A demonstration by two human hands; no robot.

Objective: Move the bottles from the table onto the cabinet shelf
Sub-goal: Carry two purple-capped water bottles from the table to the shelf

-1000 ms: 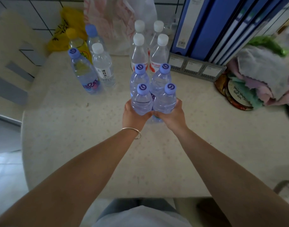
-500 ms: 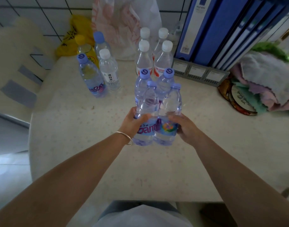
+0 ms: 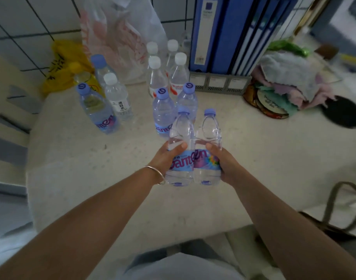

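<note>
Left hand (image 3: 166, 156) and right hand (image 3: 223, 164) each wrapped around one blue-capped bottle, the pair now lifted off the table (image 3: 76, 178) and tipped caps-away.

Compared with a second ago: both held bottles drawn out of the cluster and toward the body, no longer standing with the other two blue-capped bottles (image 3: 164, 112). Left bottle (image 3: 181, 150) and right bottle (image 3: 208, 150) pressed side by side, touching, labels facing up, held above the table in front of that remaining pair. Clear plastic, pale blue caps, blue-purple labels, bases nearest the camera. Behind the pair, four white-capped bottles (image 3: 157, 77); left of them, three more bottles (image 3: 98, 110) near a yellow bag (image 3: 60, 63). Blue binders (image 3: 223, 31) behind, to the right.
</note>
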